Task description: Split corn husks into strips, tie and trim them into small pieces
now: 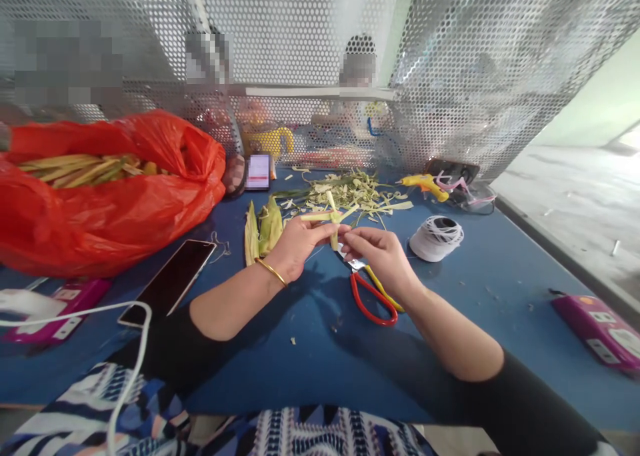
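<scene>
Pale green leaf strips [335, 217], folded together into a cross shape, are held up over the table by my left hand [299, 243], its thumb and fingers closed on them. My right hand [376, 251] meets it at the lower right of the cross with fingertips pinched together. What lies in that pinch is too small to make out. Below my right hand rest scissors [374, 299] with one red and one yellow handle, their blades partly hidden by the fingers. Folded dry leaves [270, 226] lie just behind my left hand, and leaf scraps [350, 191] are heaped beyond both hands.
A red plastic bag [170, 209] of leaf strips fills the left. Nearby lies a dark phone [173, 279]. To the right are a white string spool [436, 241], a yellow glue gun [425, 185] and a purple box [597, 333]. A perforated metal screen [300, 36] stands behind; people sit beyond it.
</scene>
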A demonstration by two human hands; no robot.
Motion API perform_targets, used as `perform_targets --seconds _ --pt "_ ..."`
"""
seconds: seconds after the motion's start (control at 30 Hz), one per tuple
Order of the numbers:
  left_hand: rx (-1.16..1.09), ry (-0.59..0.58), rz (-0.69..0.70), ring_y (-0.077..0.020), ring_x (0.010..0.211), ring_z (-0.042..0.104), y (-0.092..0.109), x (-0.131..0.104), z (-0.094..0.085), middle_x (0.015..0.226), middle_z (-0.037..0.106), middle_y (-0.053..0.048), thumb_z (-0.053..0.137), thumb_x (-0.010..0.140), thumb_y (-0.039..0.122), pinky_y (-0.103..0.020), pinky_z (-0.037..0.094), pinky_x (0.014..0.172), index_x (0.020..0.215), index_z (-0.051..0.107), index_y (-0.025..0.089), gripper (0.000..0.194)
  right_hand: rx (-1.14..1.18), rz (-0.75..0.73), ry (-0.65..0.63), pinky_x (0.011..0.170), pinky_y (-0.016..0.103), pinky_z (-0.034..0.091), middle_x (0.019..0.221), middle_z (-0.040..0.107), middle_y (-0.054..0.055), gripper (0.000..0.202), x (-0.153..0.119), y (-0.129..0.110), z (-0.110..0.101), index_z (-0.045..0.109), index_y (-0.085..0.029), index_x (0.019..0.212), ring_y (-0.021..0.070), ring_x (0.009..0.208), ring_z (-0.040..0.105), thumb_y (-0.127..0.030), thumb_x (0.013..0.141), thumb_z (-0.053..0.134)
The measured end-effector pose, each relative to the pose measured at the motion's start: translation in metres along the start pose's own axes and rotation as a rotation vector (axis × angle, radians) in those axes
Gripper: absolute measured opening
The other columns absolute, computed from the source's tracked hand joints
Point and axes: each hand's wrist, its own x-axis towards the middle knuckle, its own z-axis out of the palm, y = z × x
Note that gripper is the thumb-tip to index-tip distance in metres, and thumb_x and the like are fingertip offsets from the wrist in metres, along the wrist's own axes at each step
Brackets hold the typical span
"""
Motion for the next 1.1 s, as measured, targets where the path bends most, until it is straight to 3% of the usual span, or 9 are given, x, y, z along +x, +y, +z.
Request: perform_targets --seconds 0.07,0.2,0.37,0.63,1.1 --pt "-0.046 0.068 -0.001 -0.0211 0.081 0.069 -0.003 -0.002 0.004 0.075 0.074 -0.005 0.077 0.058 0.015 -0.034 0.053 0.078 0.086 0.069 0.014 0.029 -0.062 -0.042 -0.030 0.059 0.026 0.042 0.065 0.062 0.001 0.025 -0.005 0.001 0.006 0.065 -0.017 0.071 0.0141 0.061 0.055 -0.041 0.070 0.064" --pt "-0.089 0.102 -0.011 -0.0195 0.081 0.069 -0.013 -0.006 0.010 0.077 0.074 -0.005 0.080 0.055 0.016 -0.032 0.052 0.078 0.090 0.068 0.014 0.037 -0.328 -0.110 0.100 0.052 0.025 0.029 0.052 0.051 -0.003 0.028 -0.009 0.012 0.012 0.057 -0.018 0.060 0.0110 0.052 0.042 -0.041 0.074 0.062" --pt "-0.105 0.113 -0.009 -0.0152 0.070 0.066 -0.016 -0.007 0.011 0.073 0.072 -0.002 0.082 0.051 0.018 -0.029 0.052 0.072 0.081 0.069 0.013 0.032 -0.553 -0.248 0.160 0.059 0.027 0.033 0.063 0.057 0.001 0.029 -0.011 0.018 0.014 0.052 -0.020 0.061 0.0152 0.061 0.049 -0.031 0.088 0.046" --pt "-0.120 0.166 0.010 -0.0162 0.075 0.065 -0.012 -0.006 0.011 0.074 0.071 -0.003 0.085 0.046 0.019 -0.029 0.050 0.074 0.076 0.071 0.013 0.034 -0.505 -0.454 0.062 0.060 0.027 0.034 0.065 0.046 0.000 0.030 -0.012 0.015 0.016 0.038 -0.022 0.061 0.0140 0.061 0.044 -0.024 0.090 0.040" --pt "-0.155 0.186 -0.021 -0.0128 0.069 0.063 -0.014 -0.005 0.006 0.071 0.069 0.000 0.075 0.055 0.010 -0.025 0.050 0.071 0.070 0.071 0.015 0.017 -0.563 -0.508 -0.012 0.063 0.028 0.037 0.072 0.045 0.002 0.027 -0.010 0.017 0.017 0.032 -0.022 0.064 0.0152 0.066 0.045 -0.019 0.090 0.037"
